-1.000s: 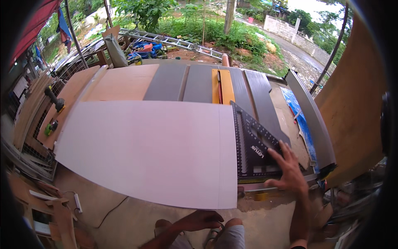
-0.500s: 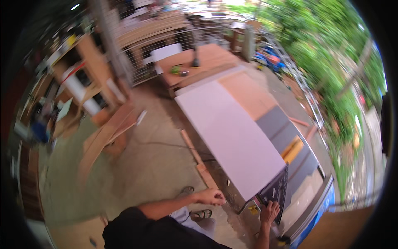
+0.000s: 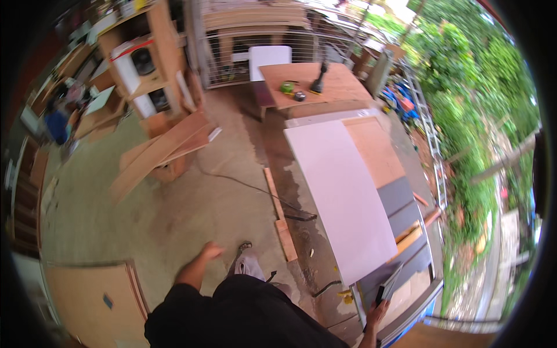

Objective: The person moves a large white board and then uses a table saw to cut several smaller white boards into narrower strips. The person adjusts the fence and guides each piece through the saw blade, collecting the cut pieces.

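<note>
My right hand (image 3: 377, 315) grips a dark triangular carpenter's square (image 3: 389, 284), seen nearly edge-on and tilted up near the close end of a long white board (image 3: 343, 200). That board lies on a low table, over grey panels (image 3: 400, 203) and a brown sheet (image 3: 374, 148). Out to the left, above the concrete floor, my left hand (image 3: 212, 250) is apart from the board; motion blurs its fingers. A yellowish wood strip (image 3: 407, 242) rests on the panels beside the board.
Beyond the board stands a brown table (image 3: 348, 87) with a cordless drill (image 3: 318, 80) and a green tape measure (image 3: 287, 87). A cable (image 3: 249, 188) and narrow wood strips (image 3: 284, 238) lie on the floor. Planks (image 3: 165, 148) lean at left; a ladder (image 3: 432, 145) lies at right.
My right hand has lifted the square and turned it from flat at the board's end to nearly edge-on. My left hand has swung left, away from the board. The view has shifted.
</note>
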Motion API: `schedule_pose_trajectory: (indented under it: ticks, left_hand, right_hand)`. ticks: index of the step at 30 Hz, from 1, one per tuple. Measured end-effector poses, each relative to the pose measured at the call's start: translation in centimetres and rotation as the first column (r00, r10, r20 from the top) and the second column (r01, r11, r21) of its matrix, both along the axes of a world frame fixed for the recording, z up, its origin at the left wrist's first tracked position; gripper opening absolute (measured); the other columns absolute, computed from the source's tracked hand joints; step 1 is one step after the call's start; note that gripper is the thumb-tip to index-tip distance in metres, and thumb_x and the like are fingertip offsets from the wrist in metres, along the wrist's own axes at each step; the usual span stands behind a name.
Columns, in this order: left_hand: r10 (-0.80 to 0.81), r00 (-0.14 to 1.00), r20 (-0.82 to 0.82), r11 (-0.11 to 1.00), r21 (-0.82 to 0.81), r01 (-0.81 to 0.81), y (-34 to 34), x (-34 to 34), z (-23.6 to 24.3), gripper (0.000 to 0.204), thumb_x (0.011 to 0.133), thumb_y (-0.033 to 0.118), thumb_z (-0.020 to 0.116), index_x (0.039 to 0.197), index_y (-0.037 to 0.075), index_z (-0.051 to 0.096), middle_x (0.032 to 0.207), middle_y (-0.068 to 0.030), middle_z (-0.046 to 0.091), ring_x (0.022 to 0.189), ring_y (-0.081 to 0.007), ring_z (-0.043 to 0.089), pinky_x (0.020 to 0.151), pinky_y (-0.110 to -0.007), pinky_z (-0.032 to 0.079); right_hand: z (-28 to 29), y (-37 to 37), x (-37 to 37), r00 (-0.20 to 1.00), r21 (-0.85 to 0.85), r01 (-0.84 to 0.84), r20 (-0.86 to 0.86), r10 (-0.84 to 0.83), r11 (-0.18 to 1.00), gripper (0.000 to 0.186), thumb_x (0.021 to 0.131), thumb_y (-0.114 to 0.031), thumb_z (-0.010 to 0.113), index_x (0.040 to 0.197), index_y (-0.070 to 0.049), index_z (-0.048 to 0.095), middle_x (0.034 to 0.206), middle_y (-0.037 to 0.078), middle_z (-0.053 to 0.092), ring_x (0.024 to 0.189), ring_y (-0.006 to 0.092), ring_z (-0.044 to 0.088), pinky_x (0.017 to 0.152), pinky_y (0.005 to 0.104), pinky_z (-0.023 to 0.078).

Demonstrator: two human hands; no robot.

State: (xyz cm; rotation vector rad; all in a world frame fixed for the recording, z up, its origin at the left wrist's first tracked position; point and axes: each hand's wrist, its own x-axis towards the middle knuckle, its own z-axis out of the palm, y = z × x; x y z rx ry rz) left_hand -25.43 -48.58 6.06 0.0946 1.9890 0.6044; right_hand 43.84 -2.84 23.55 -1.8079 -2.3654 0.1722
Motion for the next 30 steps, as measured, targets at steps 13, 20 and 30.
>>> schedule_pose_trajectory:
  ticks: [13, 20, 30]
  left_hand:
    - [0.303, 0.932, 0.199, 0.953, -0.055, -0.298, -1.1, -15.7, 0.9, 0.018, 0.111, 0.021, 0.069, 0.115, 0.004, 0.072, 0.088, -0.0077, 0.071, 0.071, -0.0211, 0.070, 0.061, -0.040, 0.059]
    - [0.277, 0.943, 0.186, 0.874, 0.360, -0.328, 8.5, -21.8, 5.4, 0.019, 0.112, 0.023, 0.073, 0.118, 0.006, 0.071, 0.104, -0.0048, 0.078, 0.093, -0.0177, 0.076, 0.085, -0.036, 0.064]
    - [0.841, 0.530, 0.111, 0.517, 0.124, -0.847, -2.2, -22.8, 5.0, 0.025, 0.111, 0.024, 0.075, 0.123, 0.002, 0.073, 0.105, -0.0125, 0.079, 0.083, -0.0221, 0.075, 0.076, -0.036, 0.064]
  right_hand:
    - [15.7, -3.5, -33.2, 0.905, 0.159, -0.131, -0.383, 0.184, 0.978, 0.042, 0.093, -0.012, 0.090, 0.120, -0.003, 0.060, 0.117, 0.020, 0.060, 0.102, 0.0477, 0.066, 0.080, 0.0563, 0.055]
    - [17.9, 0.0, -54.8, 0.662, 0.099, -0.629, -0.453, 0.598, 0.771, 0.042, 0.091, -0.015, 0.090, 0.122, -0.004, 0.064, 0.115, 0.019, 0.060, 0.102, 0.0454, 0.067, 0.081, 0.0536, 0.058]
    - [12.1, 10.0, -85.7, 0.271, 0.170, -0.902, -0.492, 0.827, 0.396, 0.040, 0.091, -0.012, 0.086, 0.123, -0.004, 0.062, 0.115, 0.019, 0.060, 0.104, 0.0467, 0.066, 0.082, 0.0553, 0.058]
